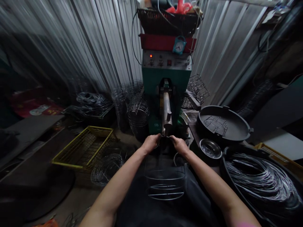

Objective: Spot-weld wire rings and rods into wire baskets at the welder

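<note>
My left hand (151, 143) and my right hand (179, 145) are both closed in a pinch on a thin metal wire frame (165, 136), one at each side. Its top wire lies just beneath the end of the metal electrode arm (167, 110) of a green spot welding machine (151, 78). Curved wire rings (165, 198) joined by straight wires show lower down, between my forearms and over my dark lap. Whether these rings belong to the held frame is too dim to tell.
Round wire baskets (138, 110) stand left of the machine, near a yellow crate (82, 165). At right are a black round tray (223, 132) with wire pieces, a metal bowl (210, 148) of small parts and a tub of wire hoops (265, 179). Corrugated metal wall (106, 41) stands behind.
</note>
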`<action>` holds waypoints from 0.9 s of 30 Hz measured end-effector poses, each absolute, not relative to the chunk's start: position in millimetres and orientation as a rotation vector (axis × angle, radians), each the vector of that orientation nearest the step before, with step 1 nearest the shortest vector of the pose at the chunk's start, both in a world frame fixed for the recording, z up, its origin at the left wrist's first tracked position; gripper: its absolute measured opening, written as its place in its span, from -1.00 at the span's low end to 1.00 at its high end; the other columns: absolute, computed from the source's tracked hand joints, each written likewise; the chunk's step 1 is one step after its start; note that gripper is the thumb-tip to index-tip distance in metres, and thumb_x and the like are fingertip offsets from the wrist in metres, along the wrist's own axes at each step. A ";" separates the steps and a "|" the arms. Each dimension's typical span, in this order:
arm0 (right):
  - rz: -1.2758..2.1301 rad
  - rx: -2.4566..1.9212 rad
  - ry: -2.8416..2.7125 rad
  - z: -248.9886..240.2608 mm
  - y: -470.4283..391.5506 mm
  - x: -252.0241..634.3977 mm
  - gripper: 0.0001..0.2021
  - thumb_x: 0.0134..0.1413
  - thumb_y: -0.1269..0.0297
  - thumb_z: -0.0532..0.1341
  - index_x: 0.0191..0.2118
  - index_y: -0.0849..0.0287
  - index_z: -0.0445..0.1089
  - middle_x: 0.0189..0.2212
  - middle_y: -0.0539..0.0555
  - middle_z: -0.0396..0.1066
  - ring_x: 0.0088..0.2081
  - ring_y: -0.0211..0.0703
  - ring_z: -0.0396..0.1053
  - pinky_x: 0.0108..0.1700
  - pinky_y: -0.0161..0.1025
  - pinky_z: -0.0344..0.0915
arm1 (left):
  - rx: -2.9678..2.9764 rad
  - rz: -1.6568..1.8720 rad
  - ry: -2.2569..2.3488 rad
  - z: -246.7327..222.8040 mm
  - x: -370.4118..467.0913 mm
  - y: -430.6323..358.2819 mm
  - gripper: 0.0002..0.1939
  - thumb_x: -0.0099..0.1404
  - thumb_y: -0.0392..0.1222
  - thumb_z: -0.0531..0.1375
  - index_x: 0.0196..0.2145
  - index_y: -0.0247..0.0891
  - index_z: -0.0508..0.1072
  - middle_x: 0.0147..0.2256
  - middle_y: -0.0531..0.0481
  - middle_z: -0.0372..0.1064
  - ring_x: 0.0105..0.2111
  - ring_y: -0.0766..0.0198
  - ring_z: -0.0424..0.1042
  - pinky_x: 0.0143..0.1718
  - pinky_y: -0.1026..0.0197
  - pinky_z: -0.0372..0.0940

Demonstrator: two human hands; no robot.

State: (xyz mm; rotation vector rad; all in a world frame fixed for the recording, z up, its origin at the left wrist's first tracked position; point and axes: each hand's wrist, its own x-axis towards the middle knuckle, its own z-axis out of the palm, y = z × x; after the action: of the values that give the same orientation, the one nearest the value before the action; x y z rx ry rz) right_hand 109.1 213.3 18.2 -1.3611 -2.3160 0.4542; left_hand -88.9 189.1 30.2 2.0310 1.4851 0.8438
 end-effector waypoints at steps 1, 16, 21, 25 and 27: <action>0.430 -1.365 -2.329 17.6 213.4 109.1 -0.74 0.12 0.36 -0.01 -0.10 0.09 0.31 -0.31 0.09 0.46 -0.31 -0.13 0.42 -0.35 -0.36 0.22 | 2.034 0.850 1.484 30.1 -88.7 188.7 -0.70 0.01 -0.44 0.08 -0.30 -0.18 0.41 -0.46 0.04 0.38 -0.38 0.27 0.36 -0.35 0.33 0.15; 0.528 -1.324 -2.329 25.5 215.1 111.1 -0.76 0.10 0.36 0.00 -0.16 0.10 0.33 -0.38 0.07 0.46 -0.38 -0.20 0.41 -0.38 -0.39 0.20 | 2.029 0.836 1.455 35.5 -87.2 191.6 -0.76 0.03 -0.44 0.03 -0.36 -0.27 0.40 -0.55 0.09 0.30 -0.49 0.35 0.28 -0.44 0.37 0.13; 0.580 -1.275 -2.325 23.5 217.5 111.9 -0.77 0.09 0.34 0.00 -0.17 0.13 0.33 -0.41 0.06 0.45 -0.41 -0.20 0.40 -0.40 -0.39 0.20 | 2.015 0.912 1.392 31.5 -88.1 195.3 -0.78 0.04 -0.42 0.05 -0.37 -0.29 0.41 -0.56 0.09 0.31 -0.51 0.36 0.28 -0.46 0.38 0.12; 0.608 -1.237 -2.282 21.5 217.8 111.1 -0.77 0.13 0.27 -0.02 -0.20 0.13 0.33 -0.39 0.06 0.45 -0.37 -0.18 0.41 -0.36 -0.37 0.22 | 1.995 0.942 1.384 33.0 -88.1 193.6 -0.78 0.08 -0.35 0.06 -0.32 -0.27 0.43 -0.50 0.03 0.37 -0.46 0.29 0.33 -0.42 0.34 0.16; 0.611 -1.227 -2.271 21.3 217.0 110.8 -0.78 0.13 0.27 -0.02 -0.20 0.11 0.33 -0.35 0.06 0.46 -0.34 -0.17 0.41 -0.34 -0.36 0.23 | 1.995 0.936 1.386 34.5 -88.1 192.1 -0.78 0.08 -0.35 0.06 -0.32 -0.25 0.44 -0.48 0.02 0.38 -0.44 0.28 0.35 -0.41 0.32 0.16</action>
State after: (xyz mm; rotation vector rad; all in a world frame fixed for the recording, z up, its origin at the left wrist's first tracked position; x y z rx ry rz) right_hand 110.8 217.0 21.3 -1.2269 -2.2713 0.6109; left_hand -88.1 192.1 34.5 1.9951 1.3855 0.9357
